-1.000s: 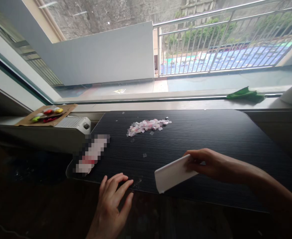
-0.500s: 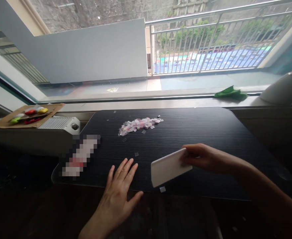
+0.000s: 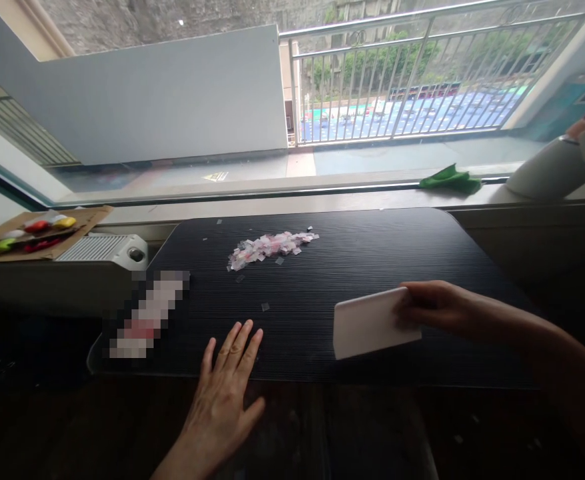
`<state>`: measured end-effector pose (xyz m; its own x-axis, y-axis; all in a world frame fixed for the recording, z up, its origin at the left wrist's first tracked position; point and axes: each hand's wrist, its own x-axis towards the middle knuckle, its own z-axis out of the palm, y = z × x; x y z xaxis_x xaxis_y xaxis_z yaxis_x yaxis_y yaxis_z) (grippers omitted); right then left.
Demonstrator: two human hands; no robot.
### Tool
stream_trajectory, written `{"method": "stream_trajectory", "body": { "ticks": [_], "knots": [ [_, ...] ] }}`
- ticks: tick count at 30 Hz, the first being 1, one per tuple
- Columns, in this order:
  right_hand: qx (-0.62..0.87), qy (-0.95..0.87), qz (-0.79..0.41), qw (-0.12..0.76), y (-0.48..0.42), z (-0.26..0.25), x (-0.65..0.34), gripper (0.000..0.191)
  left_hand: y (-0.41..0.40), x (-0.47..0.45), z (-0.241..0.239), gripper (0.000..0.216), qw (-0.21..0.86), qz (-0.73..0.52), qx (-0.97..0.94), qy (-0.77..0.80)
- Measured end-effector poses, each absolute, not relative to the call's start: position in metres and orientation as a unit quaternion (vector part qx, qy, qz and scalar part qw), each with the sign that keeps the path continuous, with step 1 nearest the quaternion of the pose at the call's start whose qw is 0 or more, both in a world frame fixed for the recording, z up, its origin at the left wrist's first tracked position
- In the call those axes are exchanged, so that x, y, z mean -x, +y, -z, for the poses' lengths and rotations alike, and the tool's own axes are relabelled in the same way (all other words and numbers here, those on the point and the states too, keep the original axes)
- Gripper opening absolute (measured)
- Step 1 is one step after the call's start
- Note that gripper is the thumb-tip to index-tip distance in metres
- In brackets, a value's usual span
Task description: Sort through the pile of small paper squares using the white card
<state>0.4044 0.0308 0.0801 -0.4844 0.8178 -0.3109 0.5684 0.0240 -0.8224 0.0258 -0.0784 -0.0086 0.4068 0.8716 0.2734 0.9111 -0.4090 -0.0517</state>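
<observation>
"Black table [image 3: 372, 253]: what lies furthest left on it?"

"One pixelated strip [image 3: 157, 303], along the left edge."

"And the left hand [image 3: 225, 393]?"

"At the near edge, left of its middle, grip spread, fingers parted."

"The paper-like scraps [image 3: 272, 247]?"

"Heaped toward the far edge, left of its middle."

"Further right?"

"One white slab [image 3: 370, 323], tilted, near the near edge's right half, its right end pinched in the grip of the right hand [image 3: 432, 303]."
</observation>
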Motion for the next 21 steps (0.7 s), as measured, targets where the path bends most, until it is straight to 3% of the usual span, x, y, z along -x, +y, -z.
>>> {"method": "stream_trajectory", "body": {
  "ticks": [6, 12, 21],
  "knots": [
    [0.484, -0.71, -0.474, 0.195, 0.04, -0.067, -0.378, 0.035, -0.083, -0.026, 0.006, 0.088, 0.061, 0.09, 0.833, -0.542],
    [0.521, -0.703, -0.372, 0.31, 0.069, -0.041, -0.344, 0.039, -0.064, -0.022, -0.003, 0.072, -0.05, 0.121, 0.791, -0.598],
    [0.528, -0.739, -0.209, 0.363, 0.079, -0.033, -0.309, 0.031, 0.016, -0.028, -0.024, 0.061, -0.116, 0.105, 0.72, -0.676]
  ]
}}
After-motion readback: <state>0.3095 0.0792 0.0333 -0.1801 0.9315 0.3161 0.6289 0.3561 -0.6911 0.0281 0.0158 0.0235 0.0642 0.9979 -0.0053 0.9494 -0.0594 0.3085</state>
